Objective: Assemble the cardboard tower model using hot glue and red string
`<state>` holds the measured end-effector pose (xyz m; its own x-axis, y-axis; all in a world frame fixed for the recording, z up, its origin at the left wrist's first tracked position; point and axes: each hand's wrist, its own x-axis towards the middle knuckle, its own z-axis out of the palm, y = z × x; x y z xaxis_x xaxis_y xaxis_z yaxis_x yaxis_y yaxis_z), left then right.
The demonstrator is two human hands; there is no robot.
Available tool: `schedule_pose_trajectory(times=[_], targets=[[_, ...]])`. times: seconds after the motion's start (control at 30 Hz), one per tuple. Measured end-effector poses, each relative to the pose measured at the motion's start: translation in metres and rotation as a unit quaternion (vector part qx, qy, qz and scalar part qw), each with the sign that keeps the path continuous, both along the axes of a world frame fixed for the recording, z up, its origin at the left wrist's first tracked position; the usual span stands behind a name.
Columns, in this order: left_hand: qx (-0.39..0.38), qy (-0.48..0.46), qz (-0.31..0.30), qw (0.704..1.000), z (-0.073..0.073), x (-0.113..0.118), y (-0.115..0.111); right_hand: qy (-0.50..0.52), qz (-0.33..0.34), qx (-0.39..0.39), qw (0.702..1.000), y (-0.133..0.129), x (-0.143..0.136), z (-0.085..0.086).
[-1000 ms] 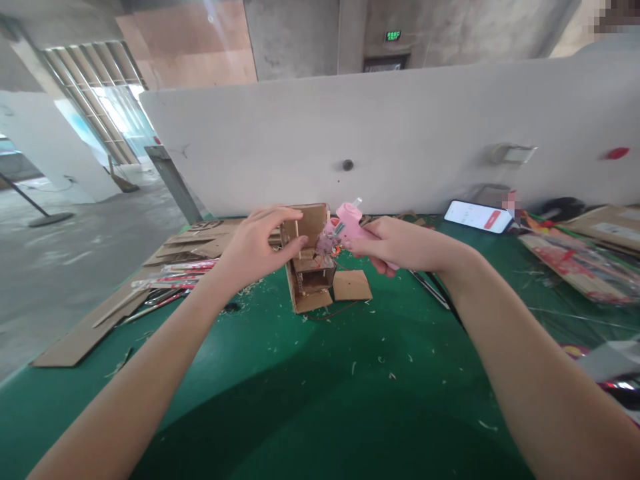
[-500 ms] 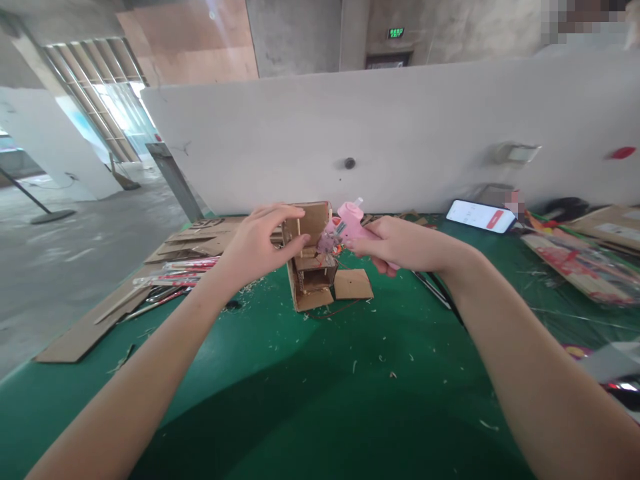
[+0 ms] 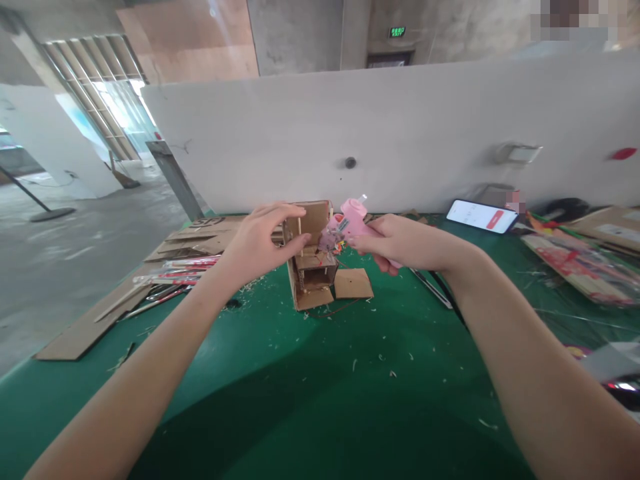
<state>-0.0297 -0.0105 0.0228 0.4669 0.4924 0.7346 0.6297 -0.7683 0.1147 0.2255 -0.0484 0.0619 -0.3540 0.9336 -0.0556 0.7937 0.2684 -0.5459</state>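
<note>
A small cardboard box (image 3: 315, 299) with an open front and inner shelves stands upright on the green table. My left hand (image 3: 270, 235) is closed on its left wall, the thumb bent toward the inside near a thin wooden stick (image 3: 301, 245). A pink hot glue gun (image 3: 354, 217) is gripped in my right hand (image 3: 395, 243), with a clear glue stick poking out of its back end. Its nozzle points left into the box opening, beside some small wires, and the tip is hard to make out. Against the box's right foot lies a loose cardboard square (image 3: 353, 284).
Cardboard sheets (image 3: 90, 327) and red-and-white wrapped tools (image 3: 185, 267) lie left. A box cutter (image 3: 431, 288) rests right of the glue gun. Further right are a lit phone (image 3: 482, 215) and plastic-wrapped material (image 3: 580, 267). A white partition (image 3: 280, 140) stands behind the table (image 3: 320, 387).
The glue gun has shifted very slightly to the right with my right hand. My left hand and the box look the same.
</note>
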Motion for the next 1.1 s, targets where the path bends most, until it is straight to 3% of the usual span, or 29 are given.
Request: schedule_pose_trajectory(times=[0.33,0.67,0.87,1.1], targets=[[-0.003,0.000,0.005,1.000,0.000,0.000,0.000,-0.005,0.001,-0.011,1.000,0.002,-0.002,-0.002],[-0.006,0.002,0.006,1.000,0.001,-0.001,0.000,0.041,-0.023,0.027,0.999,-0.011,0.005,0.010],[0.007,0.005,0.013,1.000,0.000,-0.002,0.002,0.028,0.009,0.029,0.999,-0.019,0.012,0.017],[-0.007,0.000,0.015,1.000,0.000,-0.001,0.002,-0.014,0.036,0.003,0.999,-0.016,0.024,0.010]])
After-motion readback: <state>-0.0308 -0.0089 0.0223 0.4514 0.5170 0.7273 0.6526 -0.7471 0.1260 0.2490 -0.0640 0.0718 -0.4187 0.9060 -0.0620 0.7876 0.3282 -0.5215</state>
